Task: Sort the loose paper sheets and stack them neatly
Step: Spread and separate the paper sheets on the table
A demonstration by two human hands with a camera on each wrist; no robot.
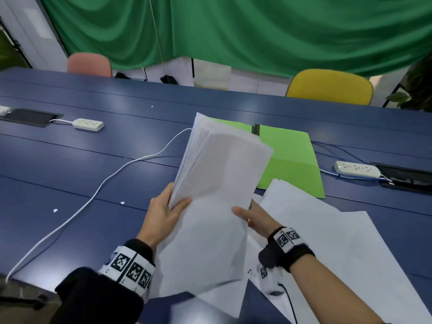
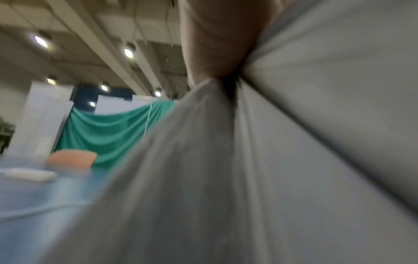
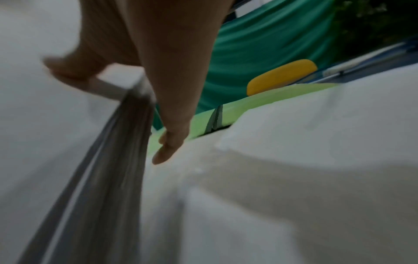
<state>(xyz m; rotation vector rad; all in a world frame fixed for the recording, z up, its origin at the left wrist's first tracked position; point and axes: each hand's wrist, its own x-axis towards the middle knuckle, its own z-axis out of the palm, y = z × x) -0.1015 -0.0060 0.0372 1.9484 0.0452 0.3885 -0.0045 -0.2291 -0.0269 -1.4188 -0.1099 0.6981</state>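
A thick stack of white paper sheets (image 1: 219, 164) is held tilted above the blue table (image 1: 70, 171). My left hand (image 1: 163, 213) grips its near left edge, thumb on top; in the left wrist view that thumb (image 2: 214, 44) presses into the stack (image 2: 294, 160). My right hand (image 1: 254, 218) pinches the near right edge, thumb on top and fingers (image 3: 167, 142) along the stack's side (image 3: 113, 160). A few loose sheets (image 1: 327, 230) lie askew on the table under and right of my right wrist. The stack's edges are fanned and uneven.
An open green folder (image 1: 292, 155) lies flat behind the stack. A white cable (image 1: 93, 195) crosses the table to the left. Power strips sit at the left (image 1: 88, 124) and right (image 1: 356, 169). A pink chair (image 1: 88, 64) and a yellow chair (image 1: 329, 86) stand at the far side.
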